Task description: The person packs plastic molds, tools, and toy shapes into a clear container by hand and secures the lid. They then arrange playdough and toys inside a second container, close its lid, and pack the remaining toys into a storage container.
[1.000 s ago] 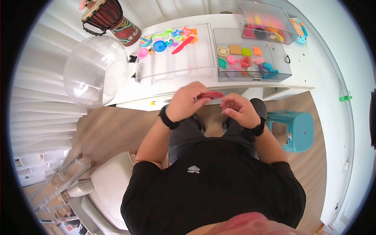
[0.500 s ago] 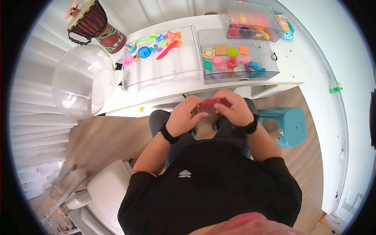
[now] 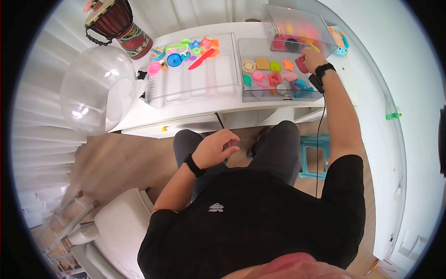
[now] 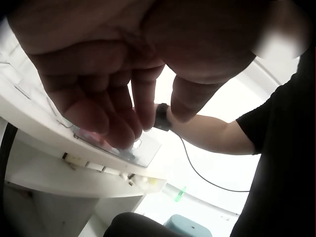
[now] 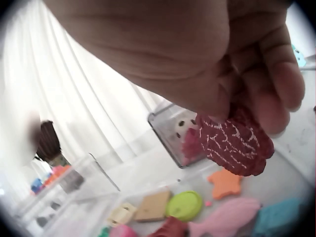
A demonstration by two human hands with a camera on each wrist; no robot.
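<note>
Between thumb and fingers my right hand (image 3: 315,59) pinches a dark red toy slice of meat (image 5: 232,143) with white marbling. It hangs upright over the right end of a grey see-through tray (image 3: 251,95). Close below it in the right wrist view are an orange star-like piece (image 5: 224,183), a lime green round piece (image 5: 184,205) and a pink fish-shaped piece (image 5: 227,217). My left hand (image 3: 216,149) hovers above the lap, fingers loosely bent and holding nothing.
On the white desk, a clear tray (image 3: 186,88) to the left carries colourful toys and a red toy knife (image 3: 201,59). A covered box (image 3: 297,28) stands behind the grey tray. A clear globe (image 3: 100,88) and a drum (image 3: 134,41) are at left. A cable (image 3: 319,139) hangs from the right wrist.
Both hands were together over the lap with the toy meat slice. The right hand has carried it forward and right to above the grey tray; the left hand stays back without it.
</note>
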